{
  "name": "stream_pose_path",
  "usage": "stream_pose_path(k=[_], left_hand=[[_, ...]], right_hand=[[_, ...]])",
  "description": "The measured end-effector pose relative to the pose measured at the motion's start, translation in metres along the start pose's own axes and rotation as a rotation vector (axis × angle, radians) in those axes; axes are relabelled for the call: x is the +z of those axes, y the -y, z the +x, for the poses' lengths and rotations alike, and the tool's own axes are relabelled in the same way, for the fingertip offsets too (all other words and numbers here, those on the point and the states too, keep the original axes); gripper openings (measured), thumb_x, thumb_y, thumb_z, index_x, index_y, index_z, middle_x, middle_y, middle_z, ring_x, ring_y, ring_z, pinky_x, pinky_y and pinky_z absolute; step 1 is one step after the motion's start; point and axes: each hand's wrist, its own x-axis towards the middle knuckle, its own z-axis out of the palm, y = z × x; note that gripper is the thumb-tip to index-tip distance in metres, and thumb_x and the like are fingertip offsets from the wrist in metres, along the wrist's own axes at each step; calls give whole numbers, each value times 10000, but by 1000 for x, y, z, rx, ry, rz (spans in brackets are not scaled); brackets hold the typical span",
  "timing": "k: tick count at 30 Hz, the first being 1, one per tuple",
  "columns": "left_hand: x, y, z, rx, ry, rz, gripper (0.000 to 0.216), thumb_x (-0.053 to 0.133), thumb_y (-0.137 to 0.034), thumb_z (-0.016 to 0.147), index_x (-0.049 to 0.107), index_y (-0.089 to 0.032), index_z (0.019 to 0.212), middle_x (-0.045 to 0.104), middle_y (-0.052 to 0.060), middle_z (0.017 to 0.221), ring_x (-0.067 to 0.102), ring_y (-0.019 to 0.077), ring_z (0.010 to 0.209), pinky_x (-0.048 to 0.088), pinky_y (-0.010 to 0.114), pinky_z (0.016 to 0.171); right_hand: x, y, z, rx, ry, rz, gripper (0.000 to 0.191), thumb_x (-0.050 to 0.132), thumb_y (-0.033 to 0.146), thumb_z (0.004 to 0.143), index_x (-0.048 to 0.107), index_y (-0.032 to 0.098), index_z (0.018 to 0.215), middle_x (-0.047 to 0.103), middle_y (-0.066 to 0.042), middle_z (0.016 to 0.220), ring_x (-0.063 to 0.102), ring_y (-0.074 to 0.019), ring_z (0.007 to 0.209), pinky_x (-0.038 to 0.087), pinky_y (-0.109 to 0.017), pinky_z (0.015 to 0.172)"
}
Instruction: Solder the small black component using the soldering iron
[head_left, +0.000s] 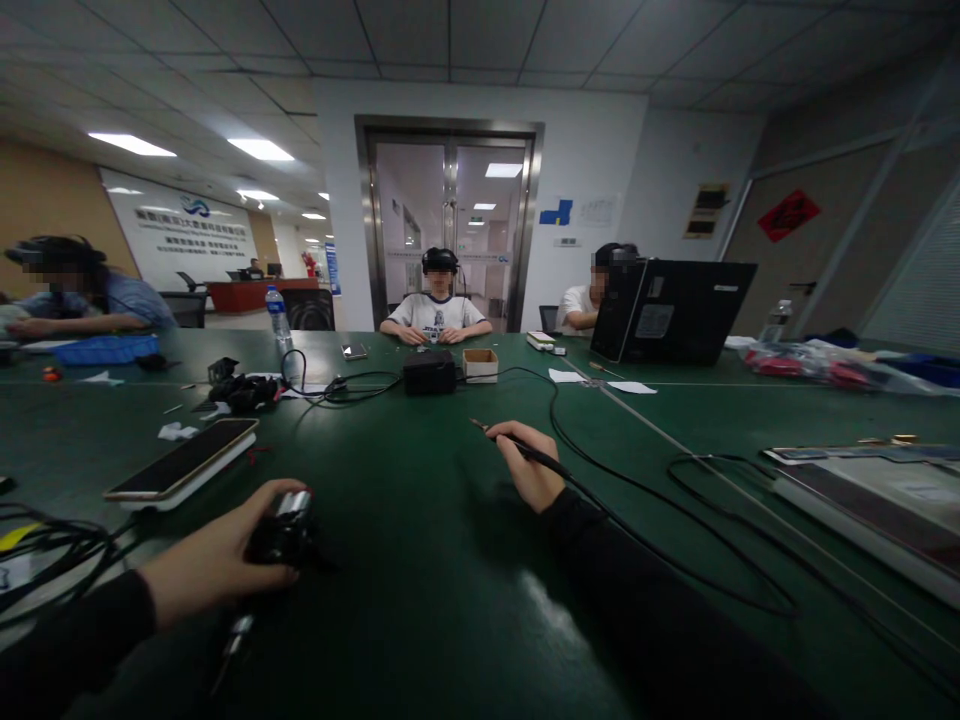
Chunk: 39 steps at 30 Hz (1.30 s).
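Corded pen-shaped tool (541, 458) pinched in the right hand (535, 484) — left hand (238, 548) grasping a black object (279, 538)

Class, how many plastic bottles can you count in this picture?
2: a blue-labelled bottle on the left, and a second bottle right of the large black case; more may hide behind it.

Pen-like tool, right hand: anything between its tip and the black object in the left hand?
Nothing visible: only green tabletop shows between the pen-like tool in the right hand and the black object in the left hand.
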Motion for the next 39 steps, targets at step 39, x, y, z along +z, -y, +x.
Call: stream_pose_path(k=[39], left_hand=[[139,-100,232,309,-107,-371,360,408,-385,836,695,-168,839,683,63,911,597,186,821,455,249,697]], right_hand=[[1,-1,-2,26,-34,23,204,486,206,782,689,219,770,715,-17,841,640,-179,804,478,-291,801]])
